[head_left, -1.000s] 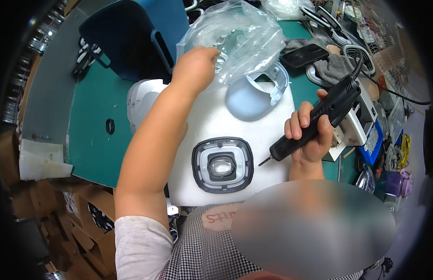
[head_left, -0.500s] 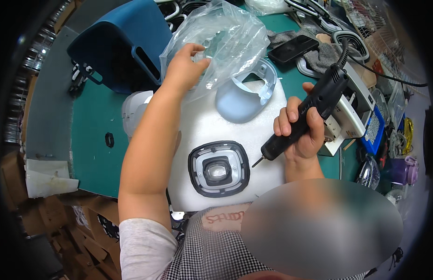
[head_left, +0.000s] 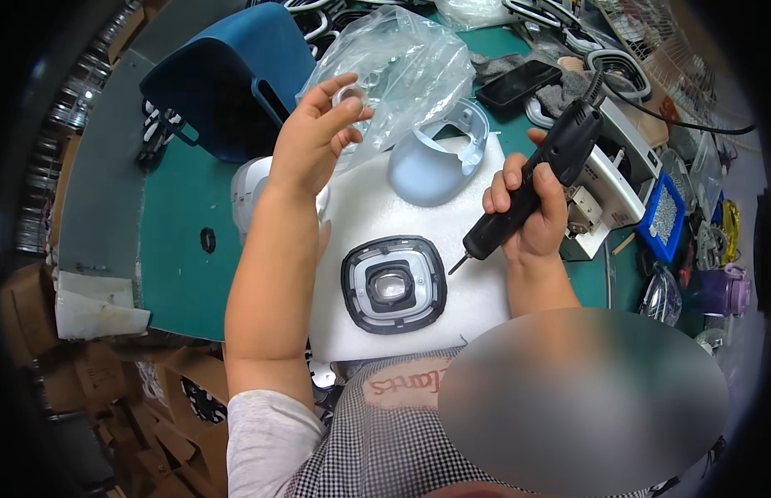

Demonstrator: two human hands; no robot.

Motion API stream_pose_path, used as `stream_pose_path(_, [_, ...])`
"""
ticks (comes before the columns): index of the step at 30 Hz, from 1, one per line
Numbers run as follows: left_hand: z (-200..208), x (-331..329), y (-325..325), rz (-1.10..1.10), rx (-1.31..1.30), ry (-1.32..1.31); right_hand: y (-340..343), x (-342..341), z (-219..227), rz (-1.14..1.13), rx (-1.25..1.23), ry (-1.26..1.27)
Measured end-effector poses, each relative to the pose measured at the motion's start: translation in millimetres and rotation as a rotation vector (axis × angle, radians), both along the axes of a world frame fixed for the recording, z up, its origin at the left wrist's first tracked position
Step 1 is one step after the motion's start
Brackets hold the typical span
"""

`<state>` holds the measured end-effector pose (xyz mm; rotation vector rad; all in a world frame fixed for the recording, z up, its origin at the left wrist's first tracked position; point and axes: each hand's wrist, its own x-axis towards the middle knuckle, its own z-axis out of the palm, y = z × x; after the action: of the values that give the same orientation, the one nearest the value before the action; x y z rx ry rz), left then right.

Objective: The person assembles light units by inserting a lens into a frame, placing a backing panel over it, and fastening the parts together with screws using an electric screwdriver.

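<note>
Raised at the near edge of a clear plastic bag, my left hand pinches a small clear round piece between thumb and fingers. My right hand is wrapped around a black electric screwdriver, its bit tilted down and to the left. Just left of the bit, a rounded-square black and white housing part with a clear oval centre lies on a white foam pad. The bit appears apart from it. Beyond sits a light blue curved shell, partly beside the bag.
A dark blue bin-shaped housing stands back left, with a white part below it. A small black ring lies on the green mat. To the right are a phone, a white machine and a blue tray of screws.
My left hand has come away from inside the bag's folds, now showing the small clear piece. My right hand keeps the screwdriver in nearly the same pose. The whole view has shifted slightly.
</note>
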<state>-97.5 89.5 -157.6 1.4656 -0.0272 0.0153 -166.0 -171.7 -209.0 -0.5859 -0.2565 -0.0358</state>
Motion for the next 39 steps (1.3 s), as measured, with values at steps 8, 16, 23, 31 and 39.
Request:
stream_pose_path(8, [25,-82,-13,-0.073,-0.010,0.158,1,0,2,-0.001,0.054,0.034])
stream_pose_path(16, [8,-120,-11,-0.028,0.066,0.232,-3,0,-1,0.007,0.041,0.026])
stream_pose_path(23, [-7,-139,0,0.084,0.156,0.190,-6,8,-7,0.041,0.033,-0.041])
stream_pose_path(31, [8,-126,-10,0.111,0.410,0.180,-5,4,-8,0.052,0.054,-0.018])
stream_pose_path(39, [38,-63,-3,0.096,0.178,-0.104,-7,5,-7,0.049,0.034,0.001])
